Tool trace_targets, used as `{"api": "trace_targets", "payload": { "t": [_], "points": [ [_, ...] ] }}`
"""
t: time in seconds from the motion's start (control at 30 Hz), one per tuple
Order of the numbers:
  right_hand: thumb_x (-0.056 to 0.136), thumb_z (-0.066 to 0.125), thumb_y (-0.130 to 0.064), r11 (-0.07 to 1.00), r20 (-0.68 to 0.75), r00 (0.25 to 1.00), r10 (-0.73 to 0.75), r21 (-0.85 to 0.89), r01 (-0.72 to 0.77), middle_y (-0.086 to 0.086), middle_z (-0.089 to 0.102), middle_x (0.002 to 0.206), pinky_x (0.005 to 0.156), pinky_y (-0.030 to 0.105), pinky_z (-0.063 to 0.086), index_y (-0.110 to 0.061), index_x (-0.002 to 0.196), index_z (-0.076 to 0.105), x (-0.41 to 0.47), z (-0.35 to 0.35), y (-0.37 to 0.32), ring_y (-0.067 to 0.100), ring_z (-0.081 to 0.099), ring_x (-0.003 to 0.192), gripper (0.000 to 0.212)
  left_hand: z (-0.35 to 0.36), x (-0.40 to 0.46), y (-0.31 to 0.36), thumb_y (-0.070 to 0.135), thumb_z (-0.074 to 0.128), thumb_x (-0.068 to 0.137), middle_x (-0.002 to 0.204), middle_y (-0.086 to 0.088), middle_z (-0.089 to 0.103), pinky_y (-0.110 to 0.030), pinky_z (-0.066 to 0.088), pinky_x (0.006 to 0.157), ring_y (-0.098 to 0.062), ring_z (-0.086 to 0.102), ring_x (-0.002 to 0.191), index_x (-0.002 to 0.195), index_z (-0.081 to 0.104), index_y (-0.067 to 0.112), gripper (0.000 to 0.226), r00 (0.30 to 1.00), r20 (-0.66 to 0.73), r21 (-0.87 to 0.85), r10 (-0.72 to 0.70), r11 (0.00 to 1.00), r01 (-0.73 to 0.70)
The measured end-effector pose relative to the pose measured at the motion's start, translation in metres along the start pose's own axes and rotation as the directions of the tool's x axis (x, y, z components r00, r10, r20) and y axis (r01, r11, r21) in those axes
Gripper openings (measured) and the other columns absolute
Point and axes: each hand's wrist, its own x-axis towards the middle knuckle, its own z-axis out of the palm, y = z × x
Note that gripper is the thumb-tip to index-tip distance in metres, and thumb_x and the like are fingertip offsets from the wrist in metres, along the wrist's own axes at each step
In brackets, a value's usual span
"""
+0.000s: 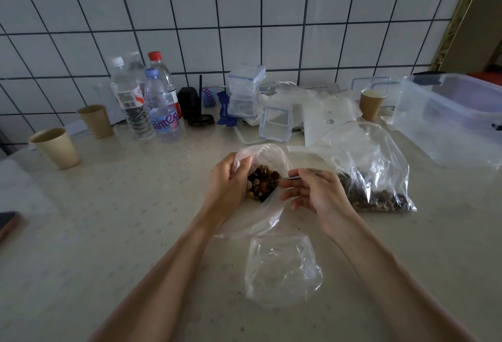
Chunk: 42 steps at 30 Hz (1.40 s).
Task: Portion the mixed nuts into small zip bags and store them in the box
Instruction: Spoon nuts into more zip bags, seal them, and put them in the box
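My left hand (225, 183) grips the rim of a small clear zip bag (264, 215) and keeps its mouth open. Inside it lies a heap of mixed nuts (262, 185). My right hand (315, 192) pinches a thin metal utensil (290, 178) whose tip points into the bag's mouth. A large clear bag of mixed nuts (372, 176) lies just to the right of my right hand. An empty small bag (282, 268) lies on the counter in front of me. The big clear storage box (451, 121) stands at the far right.
Three water bottles (152, 102) stand at the back left beside two paper cups (58, 147). Small clear lidded containers (275, 123) and plastic wrappers crowd the back middle, with another paper cup (372, 104). A dark phone (8, 222) lies at the left edge.
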Motion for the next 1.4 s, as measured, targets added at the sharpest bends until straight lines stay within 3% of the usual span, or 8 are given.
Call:
{"api": "trace_targets", "payload": {
  "t": [0.1,0.23,0.37,0.6,0.87,1.0,1.1,1.4],
  "points": [
    [0.108,0.047,-0.01,0.995,0.011,0.998,0.056,0.081,-0.056,0.025,0.077,0.092,0.046,0.031,0.052,0.005,0.106,0.067,-0.002,-0.002,0.0,0.03,0.074,0.067,0.025,0.001,0.002,-0.003,0.054,0.054,0.096,0.057,-0.001,0.057,-0.038,0.048,0.054,-0.016,0.053,0.053,0.101,0.064,0.0,0.055,0.999,-0.026,-0.024,-0.02,1.0,0.019],
    [0.109,0.046,-0.009,0.977,0.023,0.995,0.096,0.19,-0.099,0.025,0.077,0.092,0.046,0.03,0.053,0.006,0.106,0.066,-0.003,-0.002,-0.003,0.028,0.074,0.066,0.025,-0.001,0.003,-0.002,0.044,0.057,0.101,0.087,0.006,0.078,-0.036,0.062,0.079,-0.009,0.075,0.085,0.1,0.072,0.017,0.031,0.999,-0.039,-0.021,-0.01,1.0,0.01],
    [0.109,0.045,-0.01,0.966,0.028,0.995,0.091,0.239,-0.095,0.025,0.077,0.092,0.048,0.03,0.053,0.006,0.107,0.066,-0.006,-0.005,-0.008,0.028,0.074,0.068,0.026,-0.01,0.006,0.007,0.059,0.065,0.09,0.101,0.013,0.076,-0.035,0.061,0.084,0.0,0.071,0.092,0.111,0.07,0.034,0.033,1.0,-0.021,0.058,-0.019,0.998,0.02],
    [0.109,0.044,-0.01,0.974,0.049,0.999,0.024,0.223,-0.035,0.023,0.077,0.088,0.05,0.031,0.049,0.004,0.104,0.067,-0.012,-0.007,-0.021,0.029,0.072,0.065,0.028,-0.039,-0.002,0.028,0.05,0.078,0.089,0.125,0.02,0.064,-0.028,0.049,0.101,0.003,0.058,0.12,0.123,0.062,0.036,0.04,0.997,0.049,0.167,0.063,0.983,-0.071],
    [0.107,0.045,-0.011,0.98,0.132,0.99,-0.044,0.2,0.017,0.026,0.076,0.09,0.047,0.03,0.049,0.003,0.101,0.068,-0.04,-0.021,-0.044,0.03,0.071,0.065,0.028,-0.061,-0.066,0.048,0.031,0.074,0.094,0.106,0.019,0.067,-0.008,0.044,0.079,0.003,0.063,0.1,0.111,0.067,0.029,0.019,0.929,-0.027,0.421,0.37,0.847,-0.325],
    [0.107,0.045,-0.012,0.978,0.159,0.984,-0.076,0.202,0.043,0.025,0.074,0.086,0.044,0.03,0.047,0.004,0.1,0.067,-0.064,-0.038,-0.052,0.029,0.069,0.061,0.027,-0.057,-0.106,0.055,0.061,0.062,0.09,0.084,0.026,0.07,-0.009,0.046,0.059,0.004,0.068,0.074,0.096,0.067,0.042,0.021,0.974,0.139,0.443,0.18,0.868,-0.223],
    [0.106,0.046,-0.012,0.982,0.168,0.983,-0.076,0.186,0.044,0.025,0.072,0.081,0.041,0.029,0.045,0.004,0.096,0.066,-0.084,-0.051,-0.05,0.03,0.067,0.056,0.028,-0.05,-0.125,0.052,0.08,0.049,0.081,0.075,0.027,0.069,-0.019,0.051,0.063,0.009,0.065,0.071,0.092,0.067,0.043,0.042,0.986,0.161,0.58,0.033,0.805,-0.121],
    [0.11,0.044,-0.016,0.985,0.251,0.963,-0.1,-0.114,0.132,0.027,0.074,0.086,0.044,0.033,0.044,0.003,0.096,0.065,-0.125,-0.069,-0.022,0.035,0.066,0.063,0.032,-0.035,-0.141,0.047,0.047,0.069,0.093,0.066,0.018,0.069,-0.026,0.056,0.066,0.002,0.065,0.058,0.081,0.073,0.032,0.019,0.981,0.187,0.586,-0.051,0.807,-0.069]
  ]
}}
